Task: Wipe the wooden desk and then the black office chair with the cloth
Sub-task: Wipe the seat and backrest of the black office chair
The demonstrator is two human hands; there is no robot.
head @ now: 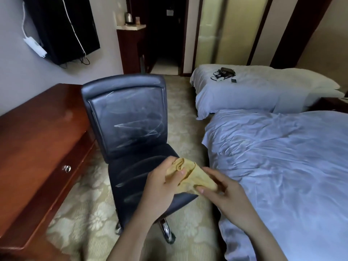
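Observation:
A black office chair (128, 117) stands in the middle of the view, its backrest and seat streaked with pale wipe marks. The reddish wooden desk (37, 132) runs along the left, glossy, with a drawer knob on its front. Above the seat's front right corner I hold a crumpled yellow cloth (190, 176) between both hands. My left hand (162, 187) grips its left side, thumb on top. My right hand (224, 193) pinches its right edge between thumb and fingers.
A bed with wrinkled pale blue sheets (282, 166) lies close on the right, and a second bed (254, 91) behind it carries a dark bag and cables. A black wall television (62, 29) hangs at upper left. Patterned carpet (84, 213) covers the floor around the chair.

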